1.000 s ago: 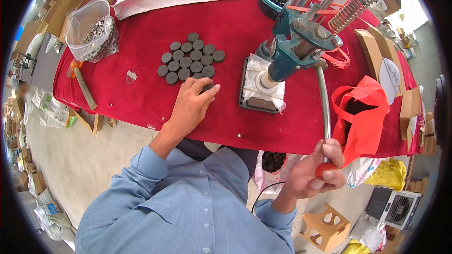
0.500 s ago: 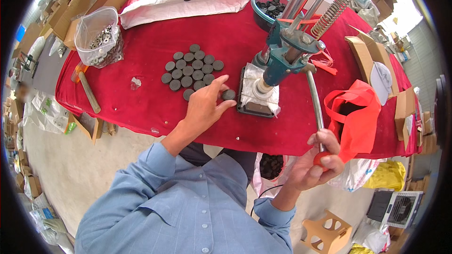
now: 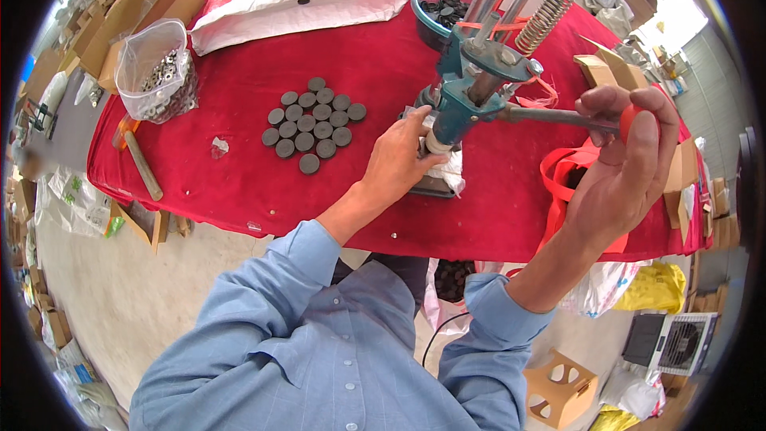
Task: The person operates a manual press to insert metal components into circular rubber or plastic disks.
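My left hand [image 3: 393, 153] reaches in at the foot of a teal hand-lever press [image 3: 469, 101]. Its fingers and thumb close around the spot beneath the white ram end [image 3: 436, 144]; whatever they pinch there is hidden. The press base [image 3: 431, 191] is covered with a white cloth or film [image 3: 452, 175]. My right hand [image 3: 626, 160] grips the red knob [image 3: 629, 121] at the end of the metal lever [image 3: 558, 116], which stands out nearly level to the right. Left of the press, several black round discs [image 3: 321, 112] lie grouped on the red tablecloth [image 3: 239, 183].
A blue basin of black parts [image 3: 421, 28] stands behind the press. Farther left are a white sack [image 3: 303, 20], a clear bag of metal parts [image 3: 159, 84] and a hammer [image 3: 144, 166]. A red bag [image 3: 556, 179] lies under my right forearm; a cardboard stool [image 3: 561, 387] stands on the floor.
My left hand has moved right, from beside the discs to under the press ram, carrying a black disc that is now out of sight. My right hand has swung the lever up and outward.
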Available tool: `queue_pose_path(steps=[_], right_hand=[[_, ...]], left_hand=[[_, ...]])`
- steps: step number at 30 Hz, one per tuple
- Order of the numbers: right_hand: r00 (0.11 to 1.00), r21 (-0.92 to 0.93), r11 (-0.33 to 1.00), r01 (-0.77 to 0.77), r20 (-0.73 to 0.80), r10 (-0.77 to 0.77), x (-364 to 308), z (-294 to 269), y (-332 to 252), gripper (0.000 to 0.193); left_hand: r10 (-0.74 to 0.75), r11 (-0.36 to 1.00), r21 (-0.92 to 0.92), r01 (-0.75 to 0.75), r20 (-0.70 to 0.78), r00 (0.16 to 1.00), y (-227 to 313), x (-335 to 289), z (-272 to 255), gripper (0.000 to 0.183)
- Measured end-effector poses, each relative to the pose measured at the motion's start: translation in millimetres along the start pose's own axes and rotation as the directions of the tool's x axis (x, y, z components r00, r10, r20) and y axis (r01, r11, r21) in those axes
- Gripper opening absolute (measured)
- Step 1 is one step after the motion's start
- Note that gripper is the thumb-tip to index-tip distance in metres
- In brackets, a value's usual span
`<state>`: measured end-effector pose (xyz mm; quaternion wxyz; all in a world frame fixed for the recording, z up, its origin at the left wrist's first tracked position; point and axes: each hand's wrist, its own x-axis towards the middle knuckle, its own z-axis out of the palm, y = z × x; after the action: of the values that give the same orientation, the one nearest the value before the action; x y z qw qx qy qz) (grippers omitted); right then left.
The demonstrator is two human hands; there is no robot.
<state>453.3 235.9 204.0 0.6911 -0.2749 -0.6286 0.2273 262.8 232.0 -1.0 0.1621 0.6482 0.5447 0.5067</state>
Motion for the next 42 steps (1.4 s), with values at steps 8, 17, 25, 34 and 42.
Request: queue_pose_path(steps=[8,17,25,34,42], right_hand=[[0.988,-0.034,0.987,0.154,-0.029,-0.155,-48.5,-14.2,11.4,0.025],[0.969,-0.051,0.969,0.243,-0.041,-0.245,-182.4,-31.1,46.4,0.037],[0.975,-0.12,0.967,0.223,0.031,-0.221,-124.8,-31.4,24.5,0.041],[0.998,0.036,0.997,0.066,-0.005,-0.066,0.4,5.9,4.6,0.019],[0.984,0.006,0.984,0.179,-0.002,-0.179,-43.1,-8.5,13.9,0.026]], left_hand=[[0.149,0.953,0.265,-0.148,0.018,0.989,-15.1,9.3,-51.5,0.053],[0.083,0.759,0.629,-0.169,0.164,0.983,-72.8,2.8,-75.6,0.041],[0.003,0.982,0.19,-0.01,0.038,0.999,-12.5,-15.3,-54.9,0.076],[0.078,0.993,0.091,-0.08,0.023,0.997,-1.4,-7.9,-0.7,0.084],[0.12,0.963,0.248,-0.108,-0.036,0.992,-0.2,-13.7,-26.4,0.057]])
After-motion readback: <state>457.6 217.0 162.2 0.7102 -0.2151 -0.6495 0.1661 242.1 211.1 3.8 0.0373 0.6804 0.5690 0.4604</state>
